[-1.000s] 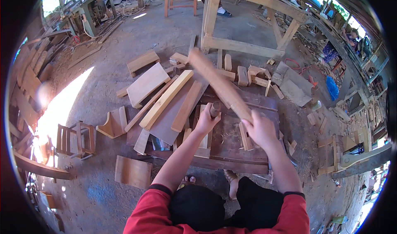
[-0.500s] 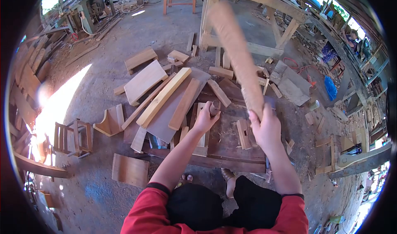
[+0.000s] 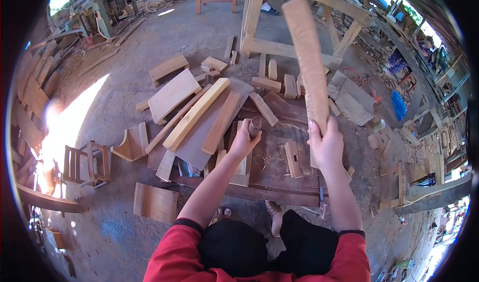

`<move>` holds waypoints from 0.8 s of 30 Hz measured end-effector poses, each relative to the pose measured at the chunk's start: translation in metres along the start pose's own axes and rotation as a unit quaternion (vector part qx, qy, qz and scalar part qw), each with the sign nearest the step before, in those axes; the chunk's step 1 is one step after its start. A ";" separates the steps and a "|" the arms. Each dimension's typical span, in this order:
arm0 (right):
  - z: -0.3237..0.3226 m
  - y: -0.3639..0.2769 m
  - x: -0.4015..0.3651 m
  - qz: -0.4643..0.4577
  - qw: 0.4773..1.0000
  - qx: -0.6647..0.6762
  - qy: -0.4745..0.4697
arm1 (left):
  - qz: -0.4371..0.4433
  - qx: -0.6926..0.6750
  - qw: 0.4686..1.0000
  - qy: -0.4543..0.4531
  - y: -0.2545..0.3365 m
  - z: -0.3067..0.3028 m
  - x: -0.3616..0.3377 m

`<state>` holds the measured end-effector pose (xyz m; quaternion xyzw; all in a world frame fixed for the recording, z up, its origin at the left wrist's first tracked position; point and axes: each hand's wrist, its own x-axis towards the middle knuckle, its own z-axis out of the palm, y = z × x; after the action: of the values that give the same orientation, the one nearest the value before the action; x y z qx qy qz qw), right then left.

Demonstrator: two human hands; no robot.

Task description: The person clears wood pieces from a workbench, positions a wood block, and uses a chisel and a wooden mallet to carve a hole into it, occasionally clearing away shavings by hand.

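Observation:
My left hand [image 3: 244, 141] is closed around a short, dark wooden handle [image 3: 255, 126]; whatever lies below the handle is hidden by the hand. My right hand [image 3: 326, 145] grips the lower end of a long, flat wooden bat [image 3: 308, 57], which stands raised, its wide end far up and slightly left. Between the hands, a small wooden block with a slot [image 3: 293, 160] lies on the low brown work surface [image 3: 269, 175]. Left of my left hand, a reddish plank [image 3: 221, 122] and a pale yellow beam [image 3: 197, 115] rest on a grey board [image 3: 192, 155].
Wood blocks [image 3: 169, 68] lie beyond the low surface, before a wooden workbench [image 3: 289, 52]. A small wooden rack [image 3: 86, 163] stands at left, and a curved board [image 3: 155, 202] lies on the floor. A person [image 3: 426, 45] is at far right.
The bat has swung to a more upright angle, its top moving right. My right hand has shifted slightly right, and my left hand slightly left with the handle still in it.

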<state>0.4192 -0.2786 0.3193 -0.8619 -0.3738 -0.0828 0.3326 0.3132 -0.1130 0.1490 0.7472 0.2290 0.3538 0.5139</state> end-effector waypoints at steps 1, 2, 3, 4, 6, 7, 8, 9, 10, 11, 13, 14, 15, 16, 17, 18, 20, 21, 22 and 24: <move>-0.006 -0.012 -0.004 0.015 0.997 0.080 -0.004 | 0.012 0.002 1.000 0.010 0.000 0.001 0.000; 0.000 -0.008 -0.011 0.014 0.997 0.079 -0.004 | 0.012 0.001 1.000 0.011 -0.002 0.002 0.001; 0.011 0.001 -0.021 -0.039 0.999 0.022 -0.023 | 0.010 -0.010 1.000 0.007 -0.005 0.002 0.001; 0.017 0.004 -0.031 -0.092 0.994 -0.034 -0.042 | 0.008 -0.020 1.000 0.004 -0.006 0.002 0.000; 0.024 0.002 -0.038 -0.191 0.962 -0.113 -0.160 | 0.026 -0.020 0.999 0.015 -0.005 0.003 -0.001; 0.021 0.002 -0.037 -0.172 0.967 -0.111 -0.155 | 0.045 -0.019 0.998 0.024 -0.004 0.003 0.000; 0.014 0.001 -0.034 -0.153 0.971 -0.108 -0.149 | 0.047 -0.019 0.998 0.024 -0.004 0.003 0.001; 0.005 -0.007 -0.030 -0.155 0.971 -0.108 -0.149 | 0.039 -0.010 0.999 0.023 -0.003 0.002 0.002; -0.003 -0.015 -0.026 -0.122 0.986 -0.056 -0.100 | 0.028 -0.001 0.999 0.019 -0.003 0.004 0.000; -0.008 -0.018 -0.026 -0.088 0.995 -0.004 -0.051 | 0.026 -0.003 1.000 0.017 -0.003 0.006 -0.003; -0.002 -0.015 -0.025 -0.102 0.994 0.027 -0.020 | 0.031 -0.008 0.999 0.016 -0.004 0.005 0.000; 0.003 -0.012 -0.025 -0.116 0.991 0.060 0.008 | 0.033 -0.009 0.999 0.016 -0.004 0.004 0.001; 0.008 -0.008 -0.029 -0.110 0.992 0.003 -0.053 | 0.033 -0.008 0.999 0.016 -0.004 0.003 0.000; 0.016 -0.009 -0.035 -0.116 0.983 -0.077 -0.117 | 0.035 -0.014 0.999 0.015 -0.004 0.003 0.000; 0.025 0.000 -0.037 -0.127 0.976 -0.108 -0.143 | 0.038 -0.020 0.999 0.015 -0.004 0.002 0.001; 0.027 0.001 -0.036 -0.138 0.966 -0.140 -0.167 | 0.041 -0.019 0.999 0.016 -0.005 0.001 0.001; 0.012 0.003 -0.028 -0.109 0.981 -0.092 -0.129 | 0.029 -0.004 0.999 0.016 -0.009 0.002 0.002; 0.002 -0.002 -0.026 -0.075 0.991 -0.045 -0.097 | 0.026 -0.005 1.000 0.014 -0.009 0.001 0.003; -0.003 -0.009 -0.025 -0.091 0.996 0.003 -0.018 | 0.031 -0.003 0.999 0.012 -0.007 0.001 0.003; 0.000 -0.014 -0.022 -0.048 0.980 0.190 0.016 | 0.035 -0.001 0.999 0.011 -0.004 0.004 -0.001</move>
<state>0.3938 -0.2847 0.3175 -0.7625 -0.4188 -0.0399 0.4915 0.3151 -0.1146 0.1436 0.7503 0.2087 0.3800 0.4992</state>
